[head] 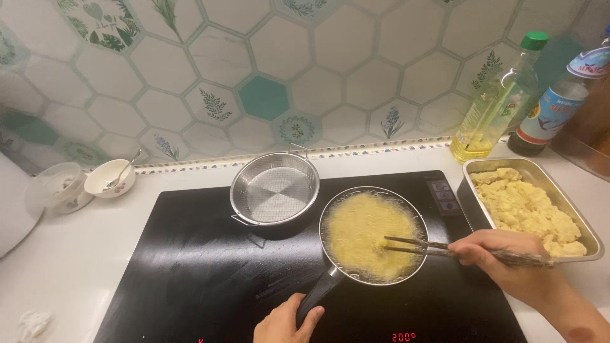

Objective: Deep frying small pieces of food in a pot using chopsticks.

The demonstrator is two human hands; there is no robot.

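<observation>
Left hand [287, 321] low at six o'clock, fingers curled shut in a grip, thumb on top. Right hand [502, 254] comes in from four o'clock, forearm angled, fingers pinched closed, knuckles up, pointing toward nine o'clock.

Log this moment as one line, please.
left hand: grips pan handle | right hand: chopsticks in frying pan | tray right

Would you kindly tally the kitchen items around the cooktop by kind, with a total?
Bottles: 2 (oil bottle, dark sauce bottle)
Pans: 1 (frying pan)
Strainers: 1 (mesh strainer)
Trays: 1 (metal tray)
Small bowls: 2 (clear bowl, white bowl)
Chopstick pairs: 1 (chopsticks)
Total: 8
</observation>
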